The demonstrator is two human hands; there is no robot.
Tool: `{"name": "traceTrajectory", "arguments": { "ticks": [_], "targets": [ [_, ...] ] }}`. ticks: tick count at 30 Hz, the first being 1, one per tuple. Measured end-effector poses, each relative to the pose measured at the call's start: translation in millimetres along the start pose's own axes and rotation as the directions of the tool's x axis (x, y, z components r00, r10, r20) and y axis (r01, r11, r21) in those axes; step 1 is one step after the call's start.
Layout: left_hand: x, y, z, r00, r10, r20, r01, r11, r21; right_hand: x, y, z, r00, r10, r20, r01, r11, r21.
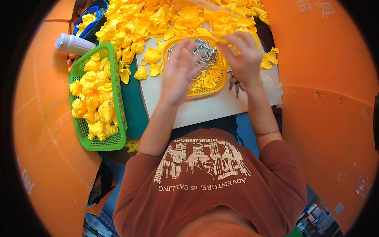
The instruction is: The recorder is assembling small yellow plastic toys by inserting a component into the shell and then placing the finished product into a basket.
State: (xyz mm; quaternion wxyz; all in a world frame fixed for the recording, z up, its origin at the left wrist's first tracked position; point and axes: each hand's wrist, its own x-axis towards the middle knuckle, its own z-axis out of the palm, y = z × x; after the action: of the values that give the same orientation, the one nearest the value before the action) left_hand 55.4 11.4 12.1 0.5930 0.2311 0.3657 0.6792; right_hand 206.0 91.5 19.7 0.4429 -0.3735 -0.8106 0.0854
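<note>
A yellow plastic basket (222, 81) stands on the white board, with silver metal pins (207, 52) and small yellow plastic bits (207, 79) inside it. Over its left side is my left hand (179, 71), blurred by motion, fingers apart and nothing visible in them. My right hand (246, 57) hovers at the basket's upper right, close to the heap of yellow plastic shell pieces (158, 19). Its fingers are bent and smeared, and whether they hold a piece cannot be made out. A few rounded yellow shells (152, 56) lie just left of the basket.
At the left, a green basket (122, 106) holds several assembled yellow figures (92, 100). Behind it are a white bottle (75, 44) and a blue bin (85, 19). Keys (236, 86) lie on the white board (158, 112). Orange panels (323, 106) rise on both sides.
</note>
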Motion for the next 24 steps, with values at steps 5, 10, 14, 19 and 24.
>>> {"name": "traceTrajectory", "arguments": {
  "ticks": [5, 10, 14, 19, 24],
  "targets": [
    [10.0, -11.2, 4.0, 0.995, 0.028, -0.098, -0.047, 0.979, -0.200, -10.6, -36.5, 35.4, 0.949, -0.284, 0.134, 0.208, 0.890, 0.405],
    [6.8, 9.7, -51.2, 0.976, 0.017, -0.218, -0.008, 0.999, 0.040, -16.5, -9.1, 13.0, 0.904, -0.121, 0.409, 0.026, 0.973, 0.230],
    [-4.8, 14.2, -57.9, 0.975, -0.048, -0.216, 0.081, 0.986, 0.143, -23.5, -3.0, 13.7, 0.716, -0.186, 0.673, 0.190, 0.979, 0.069],
    [-9.8, 14.3, -44.7, 0.978, -0.043, -0.203, 0.095, 0.962, 0.256, -20.8, -4.3, 22.6, 0.683, -0.309, 0.662, 0.355, 0.932, 0.068],
    [-10.1, 10.0, -47.9, 0.980, -0.039, -0.193, 0.088, 0.964, 0.250, -16.4, -3.9, 24.3, 0.880, -0.207, 0.428, 0.114, 0.966, 0.232]
  ]
}}
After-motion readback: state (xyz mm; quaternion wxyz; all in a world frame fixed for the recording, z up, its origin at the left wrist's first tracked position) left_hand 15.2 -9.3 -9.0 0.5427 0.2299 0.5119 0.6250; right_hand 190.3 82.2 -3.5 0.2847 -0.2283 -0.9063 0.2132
